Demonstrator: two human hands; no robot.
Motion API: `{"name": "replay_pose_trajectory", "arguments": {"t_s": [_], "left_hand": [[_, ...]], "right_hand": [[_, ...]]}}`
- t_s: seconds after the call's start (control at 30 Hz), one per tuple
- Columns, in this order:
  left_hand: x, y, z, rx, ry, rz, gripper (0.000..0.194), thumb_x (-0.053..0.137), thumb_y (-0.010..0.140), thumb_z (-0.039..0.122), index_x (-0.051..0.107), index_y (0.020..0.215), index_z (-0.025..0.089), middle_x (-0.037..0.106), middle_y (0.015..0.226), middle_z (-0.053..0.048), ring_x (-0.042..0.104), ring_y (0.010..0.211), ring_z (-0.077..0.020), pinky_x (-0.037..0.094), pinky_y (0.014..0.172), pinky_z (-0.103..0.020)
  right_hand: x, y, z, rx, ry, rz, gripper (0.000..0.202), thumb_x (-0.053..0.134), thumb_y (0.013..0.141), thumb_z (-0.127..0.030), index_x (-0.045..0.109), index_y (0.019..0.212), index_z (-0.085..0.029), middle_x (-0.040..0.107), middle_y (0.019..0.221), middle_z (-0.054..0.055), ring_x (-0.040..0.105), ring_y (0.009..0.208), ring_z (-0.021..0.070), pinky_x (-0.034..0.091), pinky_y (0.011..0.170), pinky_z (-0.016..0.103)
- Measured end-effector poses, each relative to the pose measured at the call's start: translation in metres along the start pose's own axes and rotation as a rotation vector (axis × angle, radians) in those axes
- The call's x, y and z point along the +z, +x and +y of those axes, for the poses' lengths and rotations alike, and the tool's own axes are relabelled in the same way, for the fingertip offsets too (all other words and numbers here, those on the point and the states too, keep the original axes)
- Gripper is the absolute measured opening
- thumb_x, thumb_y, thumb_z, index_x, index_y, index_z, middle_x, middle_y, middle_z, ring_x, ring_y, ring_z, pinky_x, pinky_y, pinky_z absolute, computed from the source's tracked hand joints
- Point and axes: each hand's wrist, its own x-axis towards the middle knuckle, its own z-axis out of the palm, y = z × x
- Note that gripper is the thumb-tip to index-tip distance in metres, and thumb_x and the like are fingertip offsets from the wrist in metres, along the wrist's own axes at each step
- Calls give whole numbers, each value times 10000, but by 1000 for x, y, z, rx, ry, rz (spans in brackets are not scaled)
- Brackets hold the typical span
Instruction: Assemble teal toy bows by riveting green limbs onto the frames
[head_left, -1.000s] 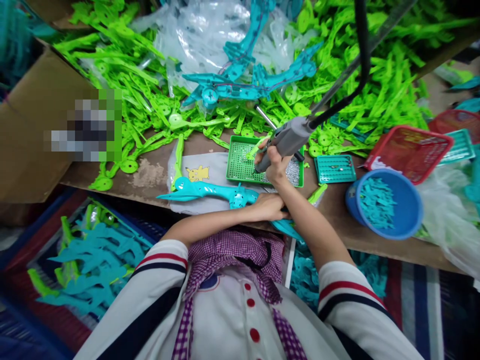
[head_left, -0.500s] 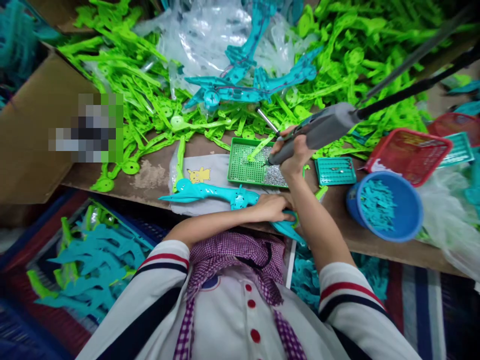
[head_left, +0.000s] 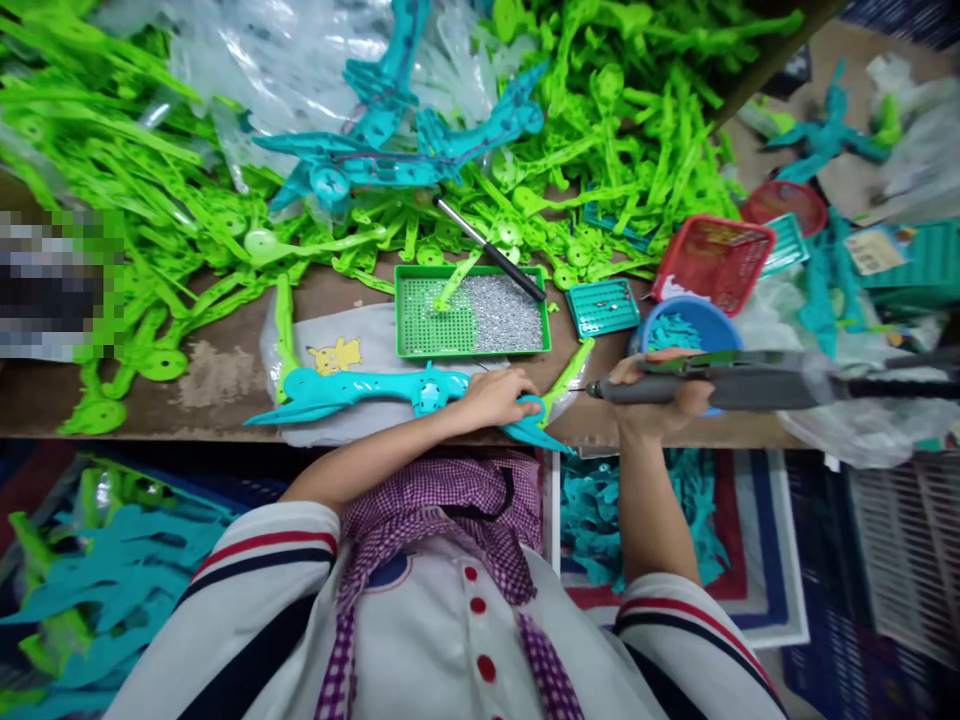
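My left hand (head_left: 504,398) is closed over the right part of a long blue plastic piece (head_left: 360,390), which lies along the table's front edge on a grey cloth. Green plastic arms (head_left: 570,378) stick out near both ends of it. In my right hand (head_left: 660,390) is a grey electric screwdriver (head_left: 739,382), held level with its thin bit pointing left toward the blue piece, apart from it. Behind the blue piece stands a green tray (head_left: 405,345) with small silver screws (head_left: 510,315). A rod with a black handle (head_left: 514,272) leans across that tray's far corner.
Green plastic parts (head_left: 637,150) are heaped along the back with clear bags. Right of the screw tray are a teal tray (head_left: 602,307), a red basket (head_left: 712,265) and a blue bucket (head_left: 724,335) of small blue parts. Crates (head_left: 795,600) of blue pieces stand below the table.
My right hand has moved the screwdriver from over the screw tray to the right of the blue piece, turning it level. The left hand stays on the piece. The view has shifted right.
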Motion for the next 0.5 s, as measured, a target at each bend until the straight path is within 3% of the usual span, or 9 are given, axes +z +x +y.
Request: {"name": "replay_pose_trajectory", "arguments": {"t_s": [0.2,0.5], "left_hand": [[-2,1,4,-46,41,-29,346,619,914,466,715,1188,278,650,1237,-49,610,1118,-256,473,892,-372],[1,0,2,-38,41,2,323,620,917,482,717,1153,284,682,1212,-30,622,1089,-247,479,868,-365]], "right_hand": [[-9,-3,12,-36,19,24,557,616,701,-792,576,737,-237,460,478,-73,424,362,109,345,372,237],[-3,-5,25,-30,-43,22,520,591,724,-753,552,702,-236,437,453,-76,432,349,115,331,367,243]]}}
